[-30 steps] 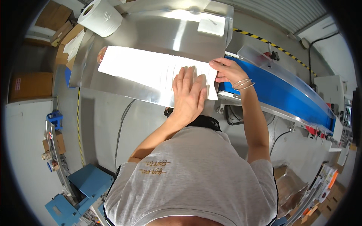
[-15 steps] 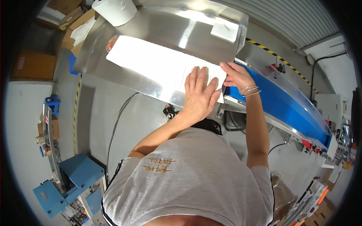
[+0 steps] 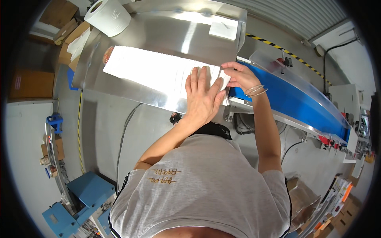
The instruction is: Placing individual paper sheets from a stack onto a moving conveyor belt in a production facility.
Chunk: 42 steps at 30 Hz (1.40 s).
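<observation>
A long white paper sheet [image 3: 154, 71] lies flat across a shiny steel table [image 3: 158, 35]. My left hand [image 3: 202, 97] presses palm down on the sheet's right end, fingers spread. My right hand [image 3: 238, 75], with thin bangles on the wrist, pinches the right edge of the same sheet at the table's corner, and that edge is folded up a little. Both forearms come in from below over my grey shirt.
A roll of white paper [image 3: 108, 16] stands at the table's far left corner and a small white pad [image 3: 223, 30] at its far right. A blue conveyor belt [image 3: 293, 105] runs off to the right. Cardboard boxes [image 3: 67, 33] and blue equipment [image 3: 81, 198] sit on the floor at left.
The view has shifted, so the table and sheet sit lower and more central. My left hand stays flat on the sheet while my right hand keeps hold of its right edge.
</observation>
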Each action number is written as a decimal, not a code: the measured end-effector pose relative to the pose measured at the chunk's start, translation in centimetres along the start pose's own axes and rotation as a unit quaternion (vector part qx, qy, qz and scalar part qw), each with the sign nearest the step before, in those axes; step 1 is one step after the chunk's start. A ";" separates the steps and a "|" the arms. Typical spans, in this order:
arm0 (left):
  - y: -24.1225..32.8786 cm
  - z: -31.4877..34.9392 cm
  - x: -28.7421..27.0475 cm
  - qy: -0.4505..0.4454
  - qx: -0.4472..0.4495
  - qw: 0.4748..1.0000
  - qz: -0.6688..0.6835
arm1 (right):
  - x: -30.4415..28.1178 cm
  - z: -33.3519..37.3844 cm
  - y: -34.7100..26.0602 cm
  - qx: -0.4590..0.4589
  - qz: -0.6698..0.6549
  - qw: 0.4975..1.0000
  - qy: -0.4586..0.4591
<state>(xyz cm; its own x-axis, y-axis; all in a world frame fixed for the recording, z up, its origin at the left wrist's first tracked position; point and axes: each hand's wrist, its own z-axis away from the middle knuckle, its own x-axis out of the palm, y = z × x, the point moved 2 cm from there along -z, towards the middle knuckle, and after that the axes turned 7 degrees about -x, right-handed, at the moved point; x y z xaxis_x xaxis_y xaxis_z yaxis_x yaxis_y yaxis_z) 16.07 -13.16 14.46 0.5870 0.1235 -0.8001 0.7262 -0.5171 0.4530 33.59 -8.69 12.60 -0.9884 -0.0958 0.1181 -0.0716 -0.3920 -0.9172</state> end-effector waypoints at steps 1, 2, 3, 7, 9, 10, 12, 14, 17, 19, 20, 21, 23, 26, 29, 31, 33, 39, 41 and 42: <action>0.0 0.0 -0.1 -0.002 -0.010 1.000 -0.005 | -0.4 0.5 0.1 -0.014 0.027 1.000 0.008; 0.0 0.1 0.0 -0.004 -0.019 1.000 -0.010 | -0.9 1.2 0.3 -0.028 0.054 0.998 0.016; -0.2 0.2 0.2 0.000 -0.027 0.999 -0.022 | -1.7 2.0 1.2 -0.069 0.010 0.998 0.007; 0.0 0.1 -0.4 -0.037 -0.045 0.996 -0.063 | -5.0 5.8 3.7 -0.041 0.037 0.994 0.096; 0.1 0.1 -0.3 -0.038 -0.045 0.995 -0.077 | -6.2 7.0 5.1 0.080 0.134 0.977 0.142; 0.2 0.1 -0.2 -0.043 -0.041 0.996 -0.073 | -6.9 6.8 5.9 0.115 0.200 0.965 0.124; 0.3 0.0 -0.3 -0.025 -0.058 0.995 -0.071 | -7.3 7.1 7.4 0.102 0.227 0.961 0.119; 0.1 0.3 -0.1 -0.022 -0.064 0.996 -0.061 | -7.2 7.1 8.1 0.058 0.229 0.966 0.106; -0.2 0.5 0.0 -0.010 -0.060 0.997 -0.053 | -6.9 7.7 7.7 0.022 0.161 0.974 0.158; -0.2 0.5 -0.1 -0.003 -0.050 0.999 -0.021 | -6.9 8.0 7.1 -0.002 0.186 0.973 0.139; -0.3 0.5 -0.1 -0.002 -0.051 0.998 -0.023 | -6.9 8.1 6.6 -0.025 0.212 0.970 0.119; -0.4 0.4 -0.1 0.001 -0.041 0.999 -0.005 | -6.8 7.9 5.9 -0.027 0.212 0.970 0.117; -0.6 0.5 -0.1 0.004 -0.035 0.999 0.010 | -5.8 7.4 4.0 -0.040 0.217 0.975 0.017; -1.0 0.8 0.0 0.013 -0.020 1.000 0.014 | -4.7 7.5 1.7 0.027 -0.064 0.994 -0.081; -0.7 0.8 0.0 0.025 -0.032 0.999 0.020 | -4.8 7.0 2.2 -0.096 0.094 0.986 -0.094; -0.5 0.7 0.0 0.033 -0.040 0.998 0.025 | -4.5 7.0 2.0 -0.119 0.138 0.982 -0.046; -0.7 0.9 0.3 0.035 -0.044 0.998 0.007 | -4.5 7.2 0.9 -0.140 0.467 0.869 0.091; -0.9 0.9 0.4 0.055 -0.070 0.996 -0.003 | -7.2 7.5 1.5 -0.385 0.407 0.811 0.169; -1.0 1.1 0.5 0.049 -0.069 0.996 -0.007 | -9.4 6.3 3.6 -0.100 0.155 0.976 0.117; -1.0 1.1 0.4 0.044 -0.061 0.997 -0.002 | -9.8 5.3 5.1 -0.156 0.099 0.971 0.152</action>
<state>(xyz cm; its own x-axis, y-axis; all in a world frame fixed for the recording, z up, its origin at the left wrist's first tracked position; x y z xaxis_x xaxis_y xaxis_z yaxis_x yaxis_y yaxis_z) 15.15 -13.56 13.24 0.6094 0.2023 -0.7666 0.7634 -0.4112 0.4982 43.60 -14.65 8.79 -0.9776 0.1514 -0.1462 0.1333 -0.0924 -0.9868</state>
